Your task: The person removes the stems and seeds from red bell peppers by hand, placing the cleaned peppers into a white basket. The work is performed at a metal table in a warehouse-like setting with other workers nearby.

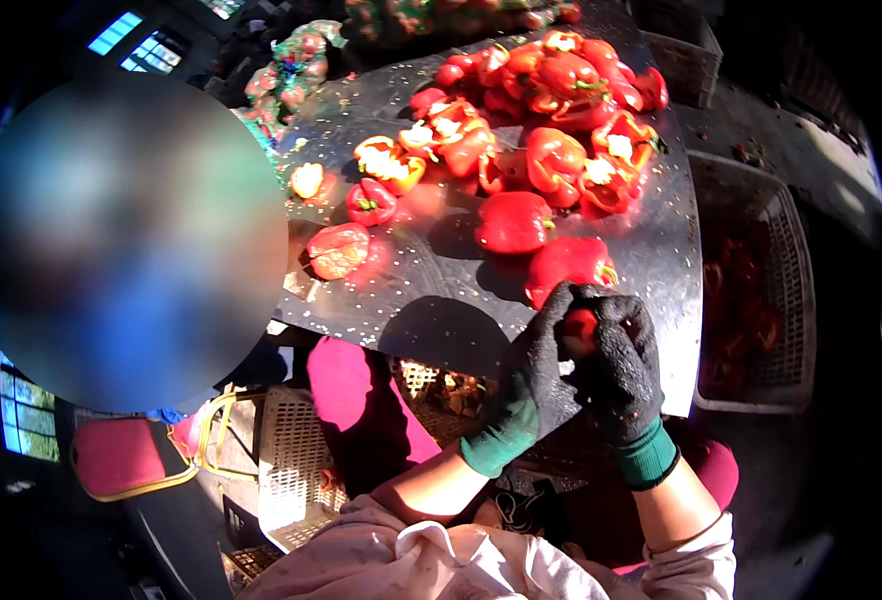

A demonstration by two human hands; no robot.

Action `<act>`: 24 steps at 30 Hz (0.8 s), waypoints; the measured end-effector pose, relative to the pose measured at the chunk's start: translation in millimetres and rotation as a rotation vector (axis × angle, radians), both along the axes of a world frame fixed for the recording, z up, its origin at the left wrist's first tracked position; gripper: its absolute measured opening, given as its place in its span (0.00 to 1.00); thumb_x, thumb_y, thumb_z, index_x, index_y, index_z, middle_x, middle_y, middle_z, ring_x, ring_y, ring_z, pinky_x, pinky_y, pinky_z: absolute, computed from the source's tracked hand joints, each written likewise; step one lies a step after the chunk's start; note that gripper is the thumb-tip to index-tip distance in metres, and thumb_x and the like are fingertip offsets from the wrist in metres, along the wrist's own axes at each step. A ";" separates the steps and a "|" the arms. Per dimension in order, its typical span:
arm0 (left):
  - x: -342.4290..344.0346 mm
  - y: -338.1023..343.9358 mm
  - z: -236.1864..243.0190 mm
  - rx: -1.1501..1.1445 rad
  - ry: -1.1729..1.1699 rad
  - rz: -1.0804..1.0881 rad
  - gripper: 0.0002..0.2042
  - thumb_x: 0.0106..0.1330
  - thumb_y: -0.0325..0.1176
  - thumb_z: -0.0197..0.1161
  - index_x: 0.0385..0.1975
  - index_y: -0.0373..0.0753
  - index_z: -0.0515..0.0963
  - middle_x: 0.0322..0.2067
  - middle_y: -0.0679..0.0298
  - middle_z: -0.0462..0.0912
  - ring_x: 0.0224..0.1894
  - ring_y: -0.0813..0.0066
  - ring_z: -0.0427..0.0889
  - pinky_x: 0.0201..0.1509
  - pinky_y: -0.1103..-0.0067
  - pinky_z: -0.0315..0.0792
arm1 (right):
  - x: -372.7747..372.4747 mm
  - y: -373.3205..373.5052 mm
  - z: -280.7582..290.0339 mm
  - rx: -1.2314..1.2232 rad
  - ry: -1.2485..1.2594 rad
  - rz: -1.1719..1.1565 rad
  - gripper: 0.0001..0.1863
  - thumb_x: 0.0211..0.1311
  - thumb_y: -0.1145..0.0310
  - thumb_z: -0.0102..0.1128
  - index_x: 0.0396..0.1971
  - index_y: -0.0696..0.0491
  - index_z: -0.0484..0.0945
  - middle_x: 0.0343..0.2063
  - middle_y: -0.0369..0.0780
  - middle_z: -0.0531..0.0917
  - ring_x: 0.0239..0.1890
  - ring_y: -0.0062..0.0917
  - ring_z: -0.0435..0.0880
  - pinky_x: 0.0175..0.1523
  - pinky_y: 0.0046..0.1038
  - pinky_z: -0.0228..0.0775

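Observation:
My left hand (534, 385) and my right hand (623, 375) wear black gloves with green cuffs. They meet at the table's near edge, fingers curled round a red bell pepper (580, 327). Only a small patch of this pepper shows between the gloves; the rest is hidden. Just beyond my fingers lies a whole red bell pepper (568, 268), with another pepper (514, 222) behind it. Farther back is a heap of red peppers (571, 85), several cut open with pale cores showing. A wrinkled pepper (338, 251) and a small pepper (371, 203) lie to the left.
Scraps and seeds dot the dark metal table (441, 335). At right a pale plastic crate (803, 290) holds red pieces. Another crate (291, 455) stands by my left knee, near a pink chair (121, 455). Green net sacks (296, 75) sit behind. A blurred disc hides the left side.

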State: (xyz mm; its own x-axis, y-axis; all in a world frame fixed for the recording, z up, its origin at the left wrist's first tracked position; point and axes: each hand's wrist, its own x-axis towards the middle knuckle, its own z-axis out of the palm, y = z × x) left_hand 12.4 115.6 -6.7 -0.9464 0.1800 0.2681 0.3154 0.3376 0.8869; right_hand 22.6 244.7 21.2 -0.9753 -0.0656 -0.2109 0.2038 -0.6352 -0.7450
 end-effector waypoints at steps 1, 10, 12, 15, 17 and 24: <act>-9.8 8.1 -10.3 0.278 -0.423 -0.007 0.38 0.58 0.30 0.68 0.68 0.37 0.56 0.55 0.52 0.76 0.52 0.64 0.79 0.51 0.72 0.75 | -1.7 7.6 1.8 -0.009 0.063 0.002 0.15 0.66 0.60 0.59 0.45 0.53 0.72 0.47 0.40 0.78 0.45 0.26 0.79 0.44 0.23 0.75; -2.9 17.4 -33.6 -0.063 0.147 -0.028 0.27 0.57 0.37 0.65 0.58 0.40 0.68 0.39 0.57 0.80 0.38 0.61 0.80 0.39 0.71 0.74 | 6.5 21.9 -26.5 0.303 0.320 0.121 0.37 0.65 0.55 0.58 0.68 0.56 0.58 0.58 0.42 0.73 0.48 0.24 0.78 0.50 0.24 0.71; -0.4 6.7 -5.4 -0.193 0.337 -0.017 0.30 0.53 0.37 0.67 0.58 0.39 0.69 0.36 0.56 0.79 0.34 0.62 0.80 0.35 0.75 0.72 | 12.8 27.2 -2.0 0.191 0.229 0.263 0.36 0.63 0.61 0.60 0.68 0.56 0.58 0.55 0.42 0.75 0.44 0.23 0.79 0.46 0.22 0.72; -4.2 14.8 0.9 -0.500 0.257 -0.138 0.27 0.53 0.39 0.64 0.55 0.39 0.71 0.40 0.55 0.78 0.36 0.57 0.79 0.38 0.69 0.72 | 12.8 41.8 -43.0 0.210 -0.078 0.061 0.16 0.69 0.63 0.54 0.52 0.55 0.70 0.41 0.34 0.73 0.30 0.16 0.67 0.32 0.20 0.62; -12.7 17.7 -50.1 -0.710 0.560 0.079 0.20 0.56 0.38 0.61 0.48 0.40 0.74 0.43 0.58 0.77 0.41 0.61 0.77 0.43 0.70 0.71 | 13.7 32.5 -50.4 0.196 -0.093 0.068 0.21 0.67 0.59 0.57 0.52 0.57 0.70 0.34 0.30 0.72 0.26 0.13 0.64 0.29 0.18 0.59; -20.9 22.7 -13.5 -0.577 0.194 0.009 0.24 0.50 0.39 0.66 0.48 0.39 0.72 0.47 0.58 0.75 0.49 0.59 0.74 0.48 0.67 0.70 | -1.2 32.3 -58.2 0.452 0.212 -0.099 0.31 0.61 0.71 0.60 0.64 0.60 0.64 0.43 0.39 0.78 0.40 0.21 0.78 0.42 0.16 0.70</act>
